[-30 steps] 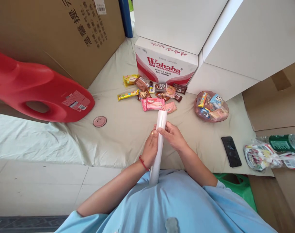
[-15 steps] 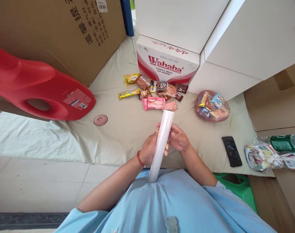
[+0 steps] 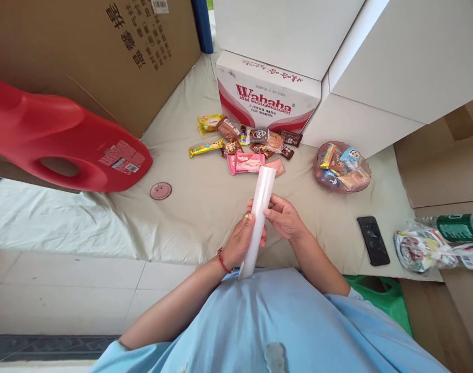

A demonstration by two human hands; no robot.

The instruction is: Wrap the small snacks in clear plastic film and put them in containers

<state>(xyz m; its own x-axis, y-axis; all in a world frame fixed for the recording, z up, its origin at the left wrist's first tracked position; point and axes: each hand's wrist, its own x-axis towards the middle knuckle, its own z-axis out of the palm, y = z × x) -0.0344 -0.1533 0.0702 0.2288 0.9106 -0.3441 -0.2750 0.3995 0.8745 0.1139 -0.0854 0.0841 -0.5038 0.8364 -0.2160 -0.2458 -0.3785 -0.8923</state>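
A long white roll of cling film (image 3: 262,190) stands tilted in front of my chest, its lower end against my shirt. My left hand (image 3: 239,239), with a red bracelet at the wrist, is wrapped round the roll from the left. From the other side my right hand (image 3: 286,216) grips the roll's right edge, thumb in front and fingers partly hidden behind it. Just beyond the roll's upper end lie a pink nabati wafer pack (image 3: 248,162) and a smaller pink packet (image 3: 275,167).
Several wrapped snacks (image 3: 230,129) lie before a Wahaha carton (image 3: 267,98). At right are a pink bowl (image 3: 321,178) of snacks, a phone (image 3: 373,241) and a bagged item (image 3: 418,251). A red jug (image 3: 84,129) and a round button-shaped disc (image 3: 160,191) lie left.
My right thumb has closed in against the roll's edge, and the left hand has turned slightly round it. The roll's upper end has shifted a little left and up in view.
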